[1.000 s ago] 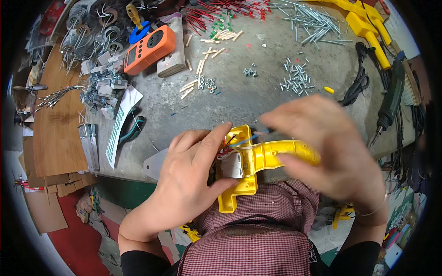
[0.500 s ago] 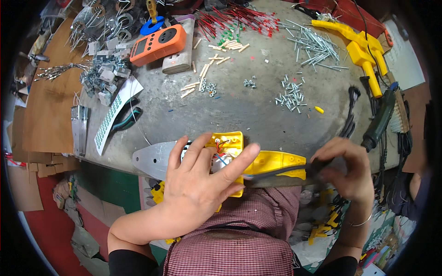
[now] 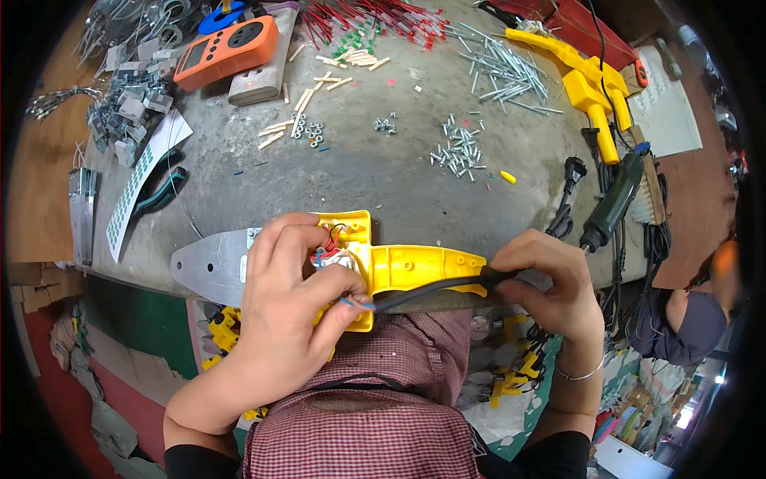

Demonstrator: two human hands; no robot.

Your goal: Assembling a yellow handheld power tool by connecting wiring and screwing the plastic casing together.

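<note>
An open yellow plastic housing with a hollow handle [image 3: 427,267] lies at the table's near edge, joined to a pointed grey metal plate [image 3: 209,267]. Inside its wider part sit red, blue and white wires [image 3: 339,257]. My left hand [image 3: 291,299] rests over this part, thumb and forefinger closed on the thin coloured wire ends [image 3: 356,305] of a black cable [image 3: 427,289]. Along the handle runs the cable. My right hand [image 3: 550,279] pinches its thicker black sleeve at the handle's tip. The left palm hides part of the housing and plate.
Farther back lie screws [image 3: 460,152], nuts [image 3: 309,132], long bolts [image 3: 511,72] and wooden-looking sticks [image 3: 303,100]. An orange meter [image 3: 227,52] and pliers [image 3: 163,188] are at left. A dark green screwdriver [image 3: 614,203] and yellow handles [image 3: 594,100] are at right. Another person [image 3: 686,319] appears far right.
My left fingers, spread over the housing before, have closed on the cable's wire ends. My right hand has brought the black sleeve against the handle's tip. The whole view has shifted.
</note>
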